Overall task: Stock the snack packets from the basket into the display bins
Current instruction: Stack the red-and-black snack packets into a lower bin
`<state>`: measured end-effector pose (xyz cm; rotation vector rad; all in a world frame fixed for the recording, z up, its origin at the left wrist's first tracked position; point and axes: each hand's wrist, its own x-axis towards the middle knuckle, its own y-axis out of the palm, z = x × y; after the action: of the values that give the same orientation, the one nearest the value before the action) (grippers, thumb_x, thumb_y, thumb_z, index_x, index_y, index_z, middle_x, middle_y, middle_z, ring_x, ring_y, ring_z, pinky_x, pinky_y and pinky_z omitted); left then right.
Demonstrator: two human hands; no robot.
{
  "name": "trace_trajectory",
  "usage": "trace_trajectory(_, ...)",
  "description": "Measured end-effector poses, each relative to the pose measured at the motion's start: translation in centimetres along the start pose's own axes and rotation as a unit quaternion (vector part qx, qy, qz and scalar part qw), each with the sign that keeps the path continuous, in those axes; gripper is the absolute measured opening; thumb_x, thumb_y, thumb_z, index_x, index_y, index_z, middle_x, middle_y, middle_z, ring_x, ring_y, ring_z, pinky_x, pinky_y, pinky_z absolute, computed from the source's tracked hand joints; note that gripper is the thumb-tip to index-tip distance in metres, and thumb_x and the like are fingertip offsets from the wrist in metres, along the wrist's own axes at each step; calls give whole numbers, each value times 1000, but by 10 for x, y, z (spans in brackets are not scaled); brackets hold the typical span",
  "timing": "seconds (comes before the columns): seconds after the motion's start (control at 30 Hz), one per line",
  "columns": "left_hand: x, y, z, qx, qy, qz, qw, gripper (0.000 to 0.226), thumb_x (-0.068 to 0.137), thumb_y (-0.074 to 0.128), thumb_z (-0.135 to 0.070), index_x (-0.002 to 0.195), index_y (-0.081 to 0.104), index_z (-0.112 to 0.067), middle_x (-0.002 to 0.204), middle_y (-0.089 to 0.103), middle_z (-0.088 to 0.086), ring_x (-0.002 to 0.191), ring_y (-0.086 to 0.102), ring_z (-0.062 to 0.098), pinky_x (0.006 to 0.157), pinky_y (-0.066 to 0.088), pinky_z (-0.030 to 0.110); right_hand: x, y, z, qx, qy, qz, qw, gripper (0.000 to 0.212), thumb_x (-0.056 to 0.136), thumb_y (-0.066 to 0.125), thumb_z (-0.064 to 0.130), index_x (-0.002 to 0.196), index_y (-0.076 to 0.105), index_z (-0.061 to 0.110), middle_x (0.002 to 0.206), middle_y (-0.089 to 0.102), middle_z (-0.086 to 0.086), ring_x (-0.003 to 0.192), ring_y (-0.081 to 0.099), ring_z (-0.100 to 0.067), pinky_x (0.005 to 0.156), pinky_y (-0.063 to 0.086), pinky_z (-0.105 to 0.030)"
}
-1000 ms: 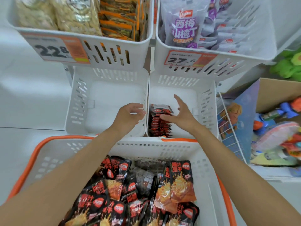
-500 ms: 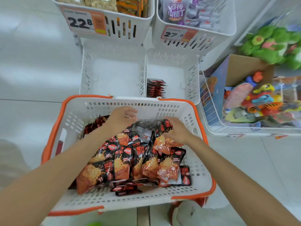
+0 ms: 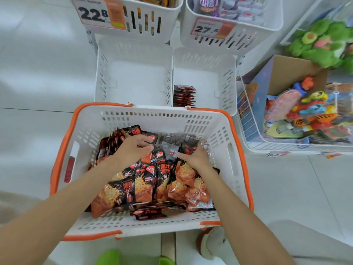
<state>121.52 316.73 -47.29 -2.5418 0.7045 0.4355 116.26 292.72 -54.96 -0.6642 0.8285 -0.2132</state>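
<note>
- A white plastic shopping basket with an orange rim (image 3: 91, 131) stands on the pale tiled floor (image 3: 38, 140) in the lower middle of the frame. A heap of black-and-orange foil snack packets (image 3: 145, 180) lies inside it.
- The left hand (image 3: 131, 152) is on the upper left of the heap. Its grip is clamped: fingers and thumb curl onto the edge of one black packet.
- The right hand (image 3: 194, 157) lies on the upper right of the heap, thumb spread leftward and fingers dipped among the packets. I cannot tell whether its grip has closed on one.
- Just above the basket sit the left white slotted plastic display bin (image 3: 133, 73) and the right white slotted plastic display bin (image 3: 225, 83). The right one holds a short upright row of matching packets (image 3: 184, 95) in its lower-left corner.
- Higher bins at the top of the frame carry an orange price tag reading 22.8 (image 3: 97, 13) and an orange price tag reading 27.6 (image 3: 212, 28).
- A white wire basket (image 3: 246, 119) of bright plastic toys (image 3: 305, 109) is at the right edge.
</note>
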Motion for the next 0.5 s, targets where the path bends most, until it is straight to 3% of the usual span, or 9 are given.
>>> trace_trajectory(0.07,2,2,0,1,-6,2,1000,26,94,65,-22,120,63,-19,107,66,-3,92,65,10,82,53,24,-3,1,-3,-69,-2,45,997,127,66,72,75,157,-4,29,164,-12,-9,151,-1,-35,119,18,-58)
trace_trajectory(0.13,3,3,1,7,-14,2,1000,27,94,64,-23,121,63,-19,106,66,-5,91,66,11,86,53,30,-2,-1,-8,-78,-19,68,994,120,65,72,74,157,6,34,163,-12,-8,151,2,-36,118,21,-56)
trace_trajectory(0.23,3,5,1,-5,-26,2,1000,25,94,64,-22,119,63,-20,107,66,-4,90,65,11,85,52,29,-3,-2,-11,-79,-66,44,994,106,65,75,72,147,27,25,152,17,-10,140,29,-34,110,36,-52)
trace_trajectory(0.37,-1,10,-1,7,-34,30,999,27,91,68,-26,117,61,-28,109,64,-9,97,64,12,98,50,42,-6,-7,-7,-182,-145,7,973,92,71,69,73,136,39,15,134,43,-8,119,49,-29,94,47,-45)
trace_trajectory(0.43,-3,19,-3,25,-37,72,996,44,88,72,-28,129,56,-25,123,62,-6,104,61,11,99,48,36,-9,-13,1,-175,-172,31,969,75,76,67,69,126,48,17,116,56,-1,103,57,-22,85,50,-38)
trace_trajectory(0.5,-5,35,-2,27,-46,126,991,76,85,76,-27,149,35,-20,144,48,0,118,54,15,93,47,29,-18,-19,14,-110,-181,78,974,46,83,62,66,98,56,24,90,53,7,78,53,-10,68,45,-25)
